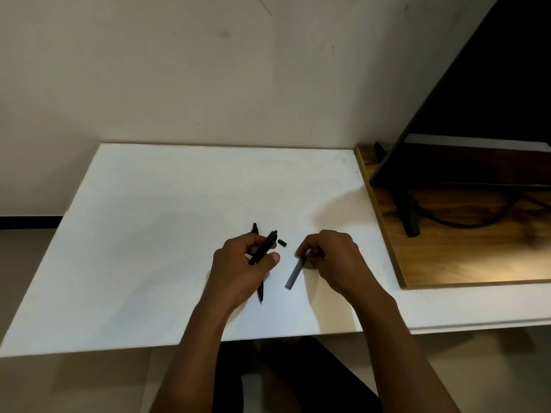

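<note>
My left hand (241,268) grips a black mechanical pencil (265,245), its top end pointing up and right. A second black pencil (261,290) lies on the white table (149,234) under that hand, its tip toward me and its top showing beyond my fingers. A small black cap (282,242) lies loose on the table between my hands. My right hand (334,260) pinches the upper end of a slim grey lead case (294,274), whose lower end slants down toward me.
A dark monitor (477,114) on a black stand (410,219) with a cable stands on a wooden board (477,257) at the right. A pale wall rises behind the table. The table's near edge runs just below my forearms.
</note>
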Available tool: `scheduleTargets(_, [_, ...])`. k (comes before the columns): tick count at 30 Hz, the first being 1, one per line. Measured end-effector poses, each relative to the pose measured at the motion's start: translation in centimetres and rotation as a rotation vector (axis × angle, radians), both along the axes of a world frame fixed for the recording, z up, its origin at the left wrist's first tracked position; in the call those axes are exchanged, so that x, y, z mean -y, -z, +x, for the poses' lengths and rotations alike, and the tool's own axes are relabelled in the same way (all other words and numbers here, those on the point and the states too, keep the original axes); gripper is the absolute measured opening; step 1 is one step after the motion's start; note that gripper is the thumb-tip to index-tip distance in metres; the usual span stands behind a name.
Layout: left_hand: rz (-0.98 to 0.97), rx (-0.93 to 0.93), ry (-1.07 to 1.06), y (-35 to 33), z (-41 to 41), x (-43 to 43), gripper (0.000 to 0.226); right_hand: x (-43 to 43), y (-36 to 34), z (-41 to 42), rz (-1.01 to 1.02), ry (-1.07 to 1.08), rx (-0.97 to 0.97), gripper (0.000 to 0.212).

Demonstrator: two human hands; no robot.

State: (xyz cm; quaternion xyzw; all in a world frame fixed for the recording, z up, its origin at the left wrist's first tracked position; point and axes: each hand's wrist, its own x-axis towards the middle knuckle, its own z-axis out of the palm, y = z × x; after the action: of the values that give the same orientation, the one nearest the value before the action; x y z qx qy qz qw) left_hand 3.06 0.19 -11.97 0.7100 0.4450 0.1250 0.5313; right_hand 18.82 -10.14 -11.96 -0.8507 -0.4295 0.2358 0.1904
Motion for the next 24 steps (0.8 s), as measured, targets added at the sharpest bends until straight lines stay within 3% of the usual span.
scheduleTargets(9, [0.209, -0.221, 0.134, 0.8, 1.6, 2.0, 0.022, 0.2, 1.1, 0.4, 0.008, -0.028, 0.074, 0.027])
scheduleTargets(14, [0.239, -0.249, 0.126, 1.0, 1.6, 1.9, 0.021, 0.7, 0.8, 0.5, 0.049, -0.019, -0.025, 0.030])
scheduleTargets(17, [0.207, -0.165, 0.073, 0.8, 1.4, 1.5, 0.014, 1.0, -0.4, 0.8, 0.176, 0.033, -0.164, 0.022])
scheduleTargets(24, [-0.038, 0.107, -0.112, -0.3, 0.8, 0.6, 0.006, 1.0, -1.5, 1.0, 0.432, 0.277, -0.785, 0.019])
